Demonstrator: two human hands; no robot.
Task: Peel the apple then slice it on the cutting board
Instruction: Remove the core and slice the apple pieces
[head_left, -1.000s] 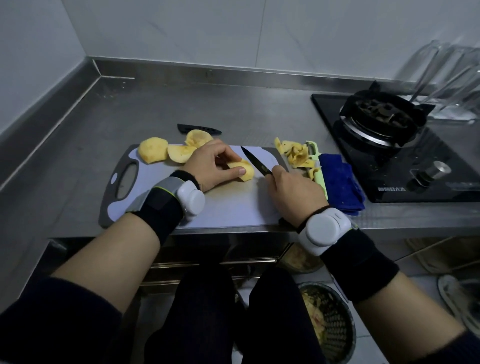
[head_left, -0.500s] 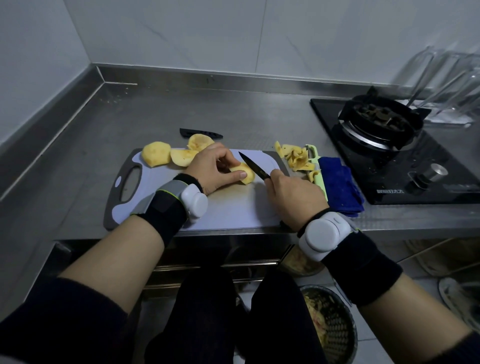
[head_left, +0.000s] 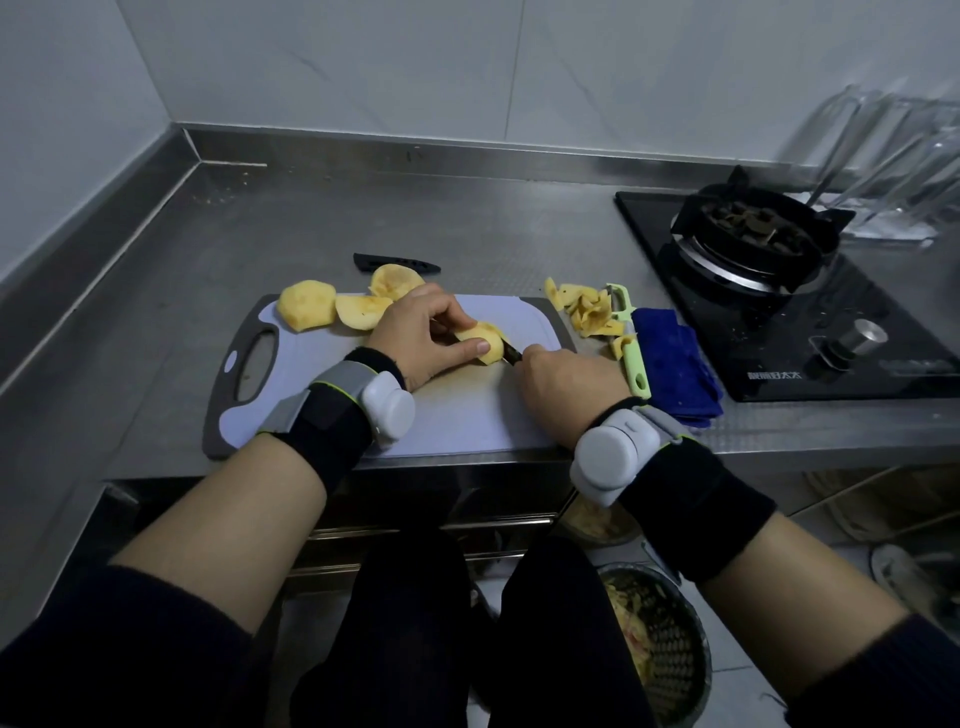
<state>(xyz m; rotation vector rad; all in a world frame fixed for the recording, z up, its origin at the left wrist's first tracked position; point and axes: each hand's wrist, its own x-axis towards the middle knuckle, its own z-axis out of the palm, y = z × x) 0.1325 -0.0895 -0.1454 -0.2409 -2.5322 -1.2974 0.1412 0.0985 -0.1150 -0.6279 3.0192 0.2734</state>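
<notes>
On the floor below the near edge of the steel desk, a perforated round metal basket holds yellow and reddish apple scraps. A second round bowl just beyond it holds pale yellow bits too dim to identify.

Half a second ago the black-bladed knife was raised clear, to the right of the fruit. Now it is sunk into the peeled yellow apple chunk, and only a short stretch of blade shows at the chunk's right. The left hand has its grip clamped on the chunk, thumb on the near side and fingers arched over the top. The right hand has its grip closed around the knife's handle, which is hidden in the fist.

The chunk sits mid-way along the white, grey-rimmed plastic cutting board, its flesh bare and yellow. Three cut apple pieces lie at the board's far left corner. Curled yellow peelings are heaped just right of the board, beside a green peeler and a folded blue cloth.
</notes>
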